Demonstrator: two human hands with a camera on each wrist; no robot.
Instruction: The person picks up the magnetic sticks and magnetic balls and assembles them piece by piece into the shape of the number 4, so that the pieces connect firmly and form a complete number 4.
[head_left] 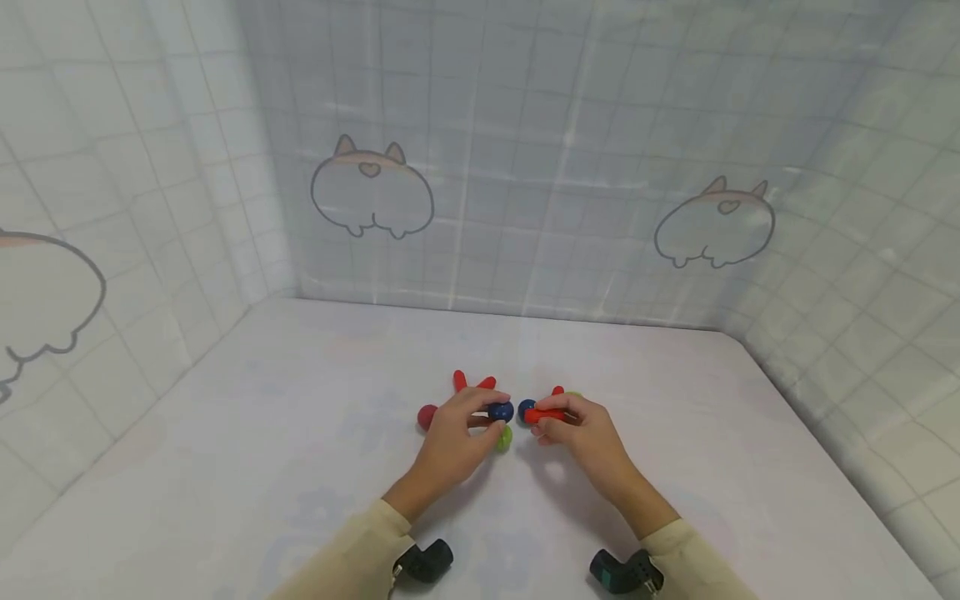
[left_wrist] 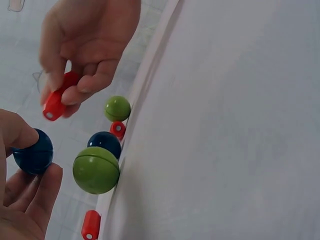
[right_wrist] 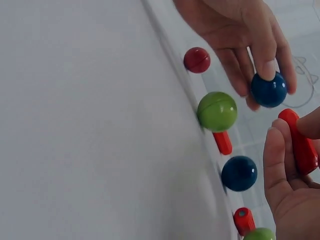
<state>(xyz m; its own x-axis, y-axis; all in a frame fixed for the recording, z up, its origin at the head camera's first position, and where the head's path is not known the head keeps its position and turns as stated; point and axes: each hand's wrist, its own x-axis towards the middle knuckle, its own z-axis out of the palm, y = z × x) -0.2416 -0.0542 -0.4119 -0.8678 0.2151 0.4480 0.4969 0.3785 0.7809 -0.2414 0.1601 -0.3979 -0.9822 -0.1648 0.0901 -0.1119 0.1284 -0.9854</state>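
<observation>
My left hand [head_left: 456, 429] pinches a dark blue ball [left_wrist: 33, 152] between thumb and fingers, above the table. Opposite it, my right hand [head_left: 592, 429] holds a short red magnetic rod [right_wrist: 301, 145] whose light-tipped end [left_wrist: 50, 114] points toward that ball, with a gap between the two. A green ball [left_wrist: 96, 170] lies on the table below the hands, near a second blue ball [right_wrist: 239, 173]. In the right wrist view a red ball [right_wrist: 197, 60] rests beyond the green one, on the left hand's side.
Two loose red rods, one of them the left rod [head_left: 460, 381], lie behind my left hand. Behind my right hand are another red rod [left_wrist: 118, 129] and a second green ball [left_wrist: 117, 107]. Tiled-pattern curtains [head_left: 495, 167] enclose the white table [head_left: 360, 350] at back and sides.
</observation>
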